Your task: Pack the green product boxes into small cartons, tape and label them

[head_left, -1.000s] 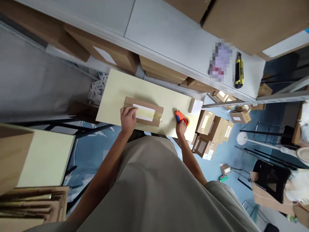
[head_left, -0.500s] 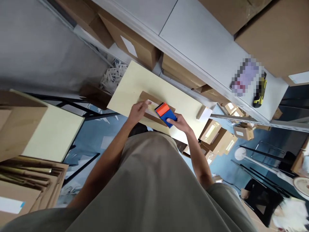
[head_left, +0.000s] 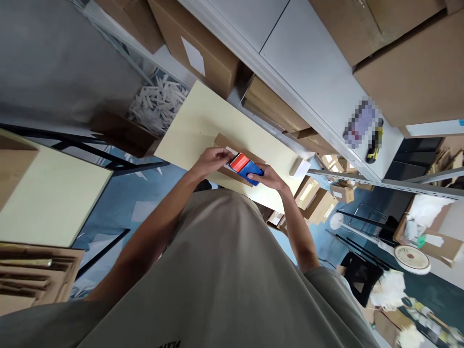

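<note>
My right hand (head_left: 270, 177) is wrapped round the blue body of a hand-held tape dispenser (head_left: 250, 172) with an orange-red front plate and a toothed edge. The dispenser is over a long, narrow cardboard box (head_left: 225, 142) on the pale yellow table (head_left: 192, 123). Close to the toothed end, my left hand (head_left: 213, 160) has its fingers curled and pressed together. What lies between those fingertips is too small to make out. A white label on the box is partly covered by my left fingers and the dispenser.
A small white-faced box (head_left: 299, 167) stands at the table's right end. Behind the table runs a grey shelf (head_left: 308, 72) with cardboard boxes and a yellow-black cutter (head_left: 374, 145). White scraps (head_left: 159, 101) fill a carton at left. Open cartons (head_left: 319, 205) stand at right.
My left hand has moved right, its fingertips now beside the dispenser's toothed end. The dispenser has tilted slightly in my right hand. The view has shifted and turned.
</note>
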`<state>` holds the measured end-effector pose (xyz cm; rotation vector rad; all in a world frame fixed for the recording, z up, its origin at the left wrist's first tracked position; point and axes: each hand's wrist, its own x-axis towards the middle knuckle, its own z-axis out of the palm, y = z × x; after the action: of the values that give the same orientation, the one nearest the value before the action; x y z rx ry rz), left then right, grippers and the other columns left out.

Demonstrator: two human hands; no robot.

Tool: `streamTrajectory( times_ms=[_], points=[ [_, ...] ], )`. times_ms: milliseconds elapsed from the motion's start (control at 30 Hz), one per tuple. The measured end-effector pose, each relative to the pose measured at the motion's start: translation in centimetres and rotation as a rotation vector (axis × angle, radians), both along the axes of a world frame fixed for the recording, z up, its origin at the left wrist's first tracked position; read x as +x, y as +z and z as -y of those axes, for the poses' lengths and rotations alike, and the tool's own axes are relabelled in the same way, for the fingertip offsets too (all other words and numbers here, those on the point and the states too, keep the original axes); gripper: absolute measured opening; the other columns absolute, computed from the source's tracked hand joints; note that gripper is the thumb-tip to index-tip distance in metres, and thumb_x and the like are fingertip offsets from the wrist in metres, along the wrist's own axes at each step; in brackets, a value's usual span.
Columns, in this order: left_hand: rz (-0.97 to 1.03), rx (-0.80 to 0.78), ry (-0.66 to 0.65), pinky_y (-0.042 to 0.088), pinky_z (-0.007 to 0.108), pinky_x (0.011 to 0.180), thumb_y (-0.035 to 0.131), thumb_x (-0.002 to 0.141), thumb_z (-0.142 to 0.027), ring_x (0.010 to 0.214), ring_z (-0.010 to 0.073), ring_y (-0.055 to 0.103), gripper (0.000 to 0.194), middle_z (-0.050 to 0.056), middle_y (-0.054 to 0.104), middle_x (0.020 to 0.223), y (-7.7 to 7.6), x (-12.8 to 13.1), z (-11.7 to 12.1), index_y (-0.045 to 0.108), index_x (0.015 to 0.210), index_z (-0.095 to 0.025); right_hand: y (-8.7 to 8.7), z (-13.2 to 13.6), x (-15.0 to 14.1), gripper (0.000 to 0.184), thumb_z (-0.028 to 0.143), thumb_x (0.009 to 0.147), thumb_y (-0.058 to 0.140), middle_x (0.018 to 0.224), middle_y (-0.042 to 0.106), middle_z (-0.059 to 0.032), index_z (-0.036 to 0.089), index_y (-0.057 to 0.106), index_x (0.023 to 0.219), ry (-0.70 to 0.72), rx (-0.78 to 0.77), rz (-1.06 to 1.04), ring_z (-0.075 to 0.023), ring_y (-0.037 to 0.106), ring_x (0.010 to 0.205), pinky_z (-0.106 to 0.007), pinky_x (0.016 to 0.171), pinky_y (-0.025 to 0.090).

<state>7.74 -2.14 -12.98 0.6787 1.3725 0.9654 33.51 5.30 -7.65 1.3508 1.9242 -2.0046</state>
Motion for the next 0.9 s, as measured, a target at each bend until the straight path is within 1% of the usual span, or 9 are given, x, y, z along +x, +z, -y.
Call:
streamTrajectory(
  times_ms=[67, 200, 300, 433, 500, 567, 633, 733, 900],
  points=[
    [0.012, 0.006, 0.002, 0.062, 0.035, 0.084, 0.086, 0.089, -0.046, 0.088, 0.023, 0.077, 0.03, 0.008, 0.083, 0.093, -0.3, -0.1, 0.2, 0.085, 0.092, -0.016, 0.5, 0.0, -0.4, 0.08, 0.094, 0.073, 0.08, 0.082, 0.062, 0.0003, 0.019, 0.069, 0.096, 0.019, 0.027, 0.016, -0.0168, 0.056, 0.075, -0.028, 0.065, 0.048],
    [-0.036, -0.012, 0.056, 0.061, 0.035, 0.084, 0.084, 0.086, -0.035, 0.086, 0.0233, 0.076, 0.019, 0.006, 0.082, 0.091, -1.2, -0.5, 0.6, 0.084, 0.089, -0.016, 1.4, -0.3, -1.6, 0.078, 0.096, 0.078, 0.075, 0.081, 0.06, -0.0004, 0.02, 0.067, 0.092, 0.082, 0.069, 0.072, -0.0168, 0.055, 0.074, -0.029, 0.065, 0.044],
    [-0.074, -0.035, 0.101, 0.06, 0.034, 0.082, 0.085, 0.084, -0.032, 0.085, 0.0235, 0.075, 0.016, 0.006, 0.081, 0.087, -2.2, -1.5, 0.8, 0.085, 0.088, -0.016, 1.9, -0.9, -2.8, 0.075, 0.095, 0.083, 0.072, 0.08, 0.059, -0.0001, 0.02, 0.066, 0.089, 0.142, 0.103, 0.118, -0.017, 0.056, 0.074, -0.029, 0.065, 0.043],
    [-0.101, -0.037, 0.207, 0.057, 0.033, 0.078, 0.09, 0.082, -0.042, 0.081, 0.0215, 0.071, 0.029, 0.007, 0.08, 0.084, -3.7, -4.5, 1.1, 0.085, 0.09, -0.015, 2.4, -1.4, -3.7, 0.073, 0.092, 0.087, 0.073, 0.076, 0.061, 0.0004, 0.02, 0.066, 0.085, 0.218, 0.108, 0.184, -0.0155, 0.058, 0.072, -0.028, 0.062, 0.043],
    [-0.09, -0.045, 0.246, 0.056, 0.032, 0.075, 0.091, 0.079, -0.046, 0.078, 0.0206, 0.069, 0.034, 0.007, 0.08, 0.083, -4.5, -6.0, 1.2, 0.085, 0.09, -0.014, 2.6, -1.4, -3.6, 0.072, 0.091, 0.086, 0.075, 0.076, 0.065, -0.0005, 0.019, 0.068, 0.086, 0.218, 0.064, 0.224, -0.0152, 0.06, 0.069, -0.027, 0.06, 0.044],
    [-0.064, -0.051, 0.243, 0.056, 0.032, 0.074, 0.092, 0.077, -0.047, 0.077, 0.0205, 0.069, 0.036, 0.007, 0.079, 0.083, -5.2, -7.0, 1.2, 0.084, 0.089, -0.014, 2.8, -1.2, -3.4, 0.071, 0.09, 0.085, 0.078, 0.076, 0.07, -0.0021, 0.019, 0.07, 0.089, 0.189, 0.011, 0.245, -0.016, 0.064, 0.067, -0.028, 0.059, 0.048],
    [-0.039, -0.042, 0.222, 0.057, 0.033, 0.075, 0.092, 0.076, -0.049, 0.078, 0.0207, 0.069, 0.038, 0.007, 0.079, 0.082, -5.8, -7.4, 1.0, 0.084, 0.088, -0.014, 3.0, -0.9, -3.3, 0.072, 0.09, 0.084, 0.08, 0.077, 0.073, -0.0035, 0.019, 0.07, 0.091, 0.157, -0.027, 0.252, -0.017, 0.068, 0.067, -0.028, 0.059, 0.051],
    [-0.034, -0.032, 0.211, 0.058, 0.033, 0.076, 0.094, 0.073, -0.053, 0.079, 0.0213, 0.07, 0.042, 0.008, 0.079, 0.082, -6.7, -7.4, 0.6, 0.083, 0.086, -0.014, 3.0, -0.7, -3.7, 0.073, 0.091, 0.083, 0.08, 0.077, 0.075, -0.0043, 0.019, 0.07, 0.089, 0.133, -0.037, 0.281, -0.0172, 0.069, 0.067, -0.028, 0.059, 0.053],
    [-0.053, -0.08, 0.219, 0.057, 0.032, 0.074, 0.096, 0.068, -0.056, 0.08, 0.0228, 0.071, 0.044, 0.007, 0.078, 0.078, -8.1, -7.5, 0.3, 0.08, 0.081, -0.017, 2.3, -0.9, -5.1, 0.076, 0.094, 0.08, 0.078, 0.074, 0.072, -0.0031, 0.019, 0.07, 0.082, 0.154, 0.043, 0.349, -0.016, 0.065, 0.066, -0.028, 0.057, 0.048]
  ],
)
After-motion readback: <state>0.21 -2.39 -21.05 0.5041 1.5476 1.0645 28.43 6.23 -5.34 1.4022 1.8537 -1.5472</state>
